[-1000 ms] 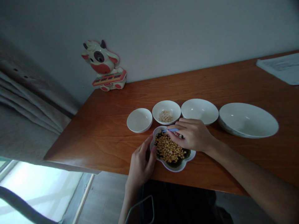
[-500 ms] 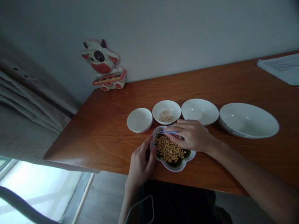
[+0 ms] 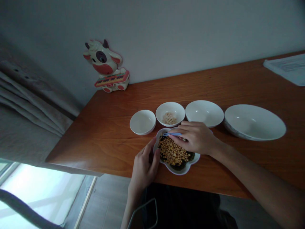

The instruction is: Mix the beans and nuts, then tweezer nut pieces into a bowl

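A white bowl with a wavy rim (image 3: pixel 198 157) stands near the table's front edge. Inside it lie many yellow beans (image 3: pixel 172 152) over a layer of small dark green grains or beans (image 3: pixel 180 166). My left hand (image 3: pixel 144 165) grips the bowl's left rim between thumb and fingers. Pinched in my right hand (image 3: pixel 199 138) is a pair of slim blue tweezers (image 3: pixel 175 134), tips pointing left over the bowl's upper left part. Whether the tips hold a bean is too small to tell. Just behind, a white bowl (image 3: pixel 162 106) contains several pale flat seeds (image 3: pixel 169 119).
A small white bowl (image 3: pixel 143 122) stands left in the row behind, with a wider bowl (image 3: pixel 204 113) and a large bowl (image 3: pixel 254 122) to the right. A cow-shaped toy keyboard (image 3: pixel 106 66) sits at the table's back left corner; papers (image 3: pixel 288 68) lie far right.
Both hands keep almost the same positions at the bowl, and the tweezers stay over its upper left part. The whole view has shifted very slightly.
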The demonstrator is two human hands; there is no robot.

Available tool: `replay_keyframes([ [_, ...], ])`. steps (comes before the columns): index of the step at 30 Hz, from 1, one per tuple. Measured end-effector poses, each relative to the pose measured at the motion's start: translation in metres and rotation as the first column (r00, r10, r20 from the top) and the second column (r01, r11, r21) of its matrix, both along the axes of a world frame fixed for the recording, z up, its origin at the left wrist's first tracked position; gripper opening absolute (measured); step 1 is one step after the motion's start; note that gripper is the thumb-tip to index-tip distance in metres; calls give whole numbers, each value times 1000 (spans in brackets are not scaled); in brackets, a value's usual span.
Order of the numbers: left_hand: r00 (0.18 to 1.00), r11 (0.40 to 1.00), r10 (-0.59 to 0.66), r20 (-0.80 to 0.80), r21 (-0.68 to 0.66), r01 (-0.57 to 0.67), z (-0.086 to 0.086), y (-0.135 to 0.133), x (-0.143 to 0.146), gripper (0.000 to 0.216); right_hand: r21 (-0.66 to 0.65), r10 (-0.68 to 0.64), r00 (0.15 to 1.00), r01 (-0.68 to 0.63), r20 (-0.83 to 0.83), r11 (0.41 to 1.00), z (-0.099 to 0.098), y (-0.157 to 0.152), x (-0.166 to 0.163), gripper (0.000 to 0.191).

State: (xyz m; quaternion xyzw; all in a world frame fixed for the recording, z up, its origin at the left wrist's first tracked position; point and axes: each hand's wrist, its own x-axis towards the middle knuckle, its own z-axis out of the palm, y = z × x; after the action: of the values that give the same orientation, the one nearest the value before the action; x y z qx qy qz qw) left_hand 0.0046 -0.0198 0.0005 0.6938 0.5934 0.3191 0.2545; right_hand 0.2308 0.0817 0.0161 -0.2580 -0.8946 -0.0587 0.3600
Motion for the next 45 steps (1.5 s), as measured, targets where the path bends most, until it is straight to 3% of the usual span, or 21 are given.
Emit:
replay_keyframes([
  [27,1000,1000,-4,19,-16,4,1,-2,-1,45,-51,18,999,-16,34,999,2,0,0,18],
  [37,999,1000,-10,41,-24,11,2,-2,0,45,-139,31,998,-22,60,990,2,0,2,21],
  [45,1000,1000,-10,27,-15,11,2,-2,0,44,-115,16,999,-12,39,993,3,0,1,25],
])
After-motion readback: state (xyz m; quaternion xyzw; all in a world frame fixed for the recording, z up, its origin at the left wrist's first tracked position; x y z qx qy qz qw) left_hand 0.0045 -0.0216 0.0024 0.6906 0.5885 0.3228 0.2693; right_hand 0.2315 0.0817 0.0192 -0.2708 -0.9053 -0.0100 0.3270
